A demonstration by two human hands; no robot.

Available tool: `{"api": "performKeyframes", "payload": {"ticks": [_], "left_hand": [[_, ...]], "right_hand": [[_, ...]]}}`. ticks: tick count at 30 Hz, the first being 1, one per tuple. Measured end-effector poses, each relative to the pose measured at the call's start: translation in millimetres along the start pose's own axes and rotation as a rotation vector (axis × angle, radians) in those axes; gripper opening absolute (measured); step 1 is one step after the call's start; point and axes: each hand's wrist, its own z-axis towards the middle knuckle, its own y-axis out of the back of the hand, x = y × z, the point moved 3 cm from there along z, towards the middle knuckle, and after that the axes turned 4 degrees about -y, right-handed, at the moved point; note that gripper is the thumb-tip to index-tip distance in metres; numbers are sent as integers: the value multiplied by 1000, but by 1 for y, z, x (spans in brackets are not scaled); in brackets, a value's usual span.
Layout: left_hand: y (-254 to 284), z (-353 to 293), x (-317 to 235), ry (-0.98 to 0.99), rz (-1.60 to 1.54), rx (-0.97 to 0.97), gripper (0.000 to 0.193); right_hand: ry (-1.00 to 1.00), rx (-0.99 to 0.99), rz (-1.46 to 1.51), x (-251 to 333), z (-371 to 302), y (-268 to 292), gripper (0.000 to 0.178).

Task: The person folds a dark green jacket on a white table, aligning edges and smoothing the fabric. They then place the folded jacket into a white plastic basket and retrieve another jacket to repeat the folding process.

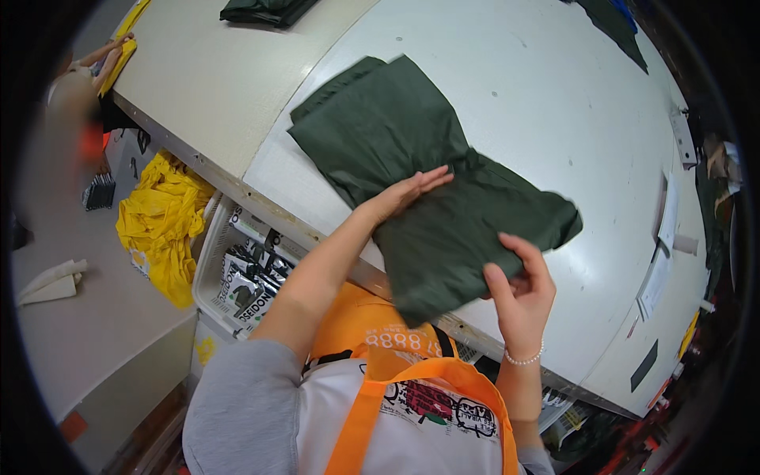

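Observation:
A dark green garment of thin, slightly shiny cloth [467, 222], partly folded, lies on the white table in front of me. Creases gather across its middle, and its near corner hangs blurred at the table's front edge. My left hand [408, 192] rests on the middle of the cloth with its fingers stretched out. At the cloth's lower right edge is my right hand [522, 289], wearing a bead bracelet. Its thumb and forefinger are spread apart over the cloth; the other fingers are curled and partly hidden.
Another dark green folded piece [269, 9] lies at the far left on the table [546, 103]. Below the table's left edge are a yellow bundle [162, 218] and a white basket [207, 269] of small packets. A co-worker's hand [119, 49] touches yellow material. Papers [655, 277] lie at right.

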Motion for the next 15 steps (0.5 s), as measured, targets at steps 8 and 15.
{"api": "performKeyframes", "payload": {"ticks": [8, 15], "left_hand": [[3, -34, 29, -52, -944, -15, 65], [24, -58, 28, -142, -943, -152, 61]], "right_hand": [[254, 282, -999, 2, 212, -210, 49], [942, -19, -767, 3, 170, -126, 44]]}}
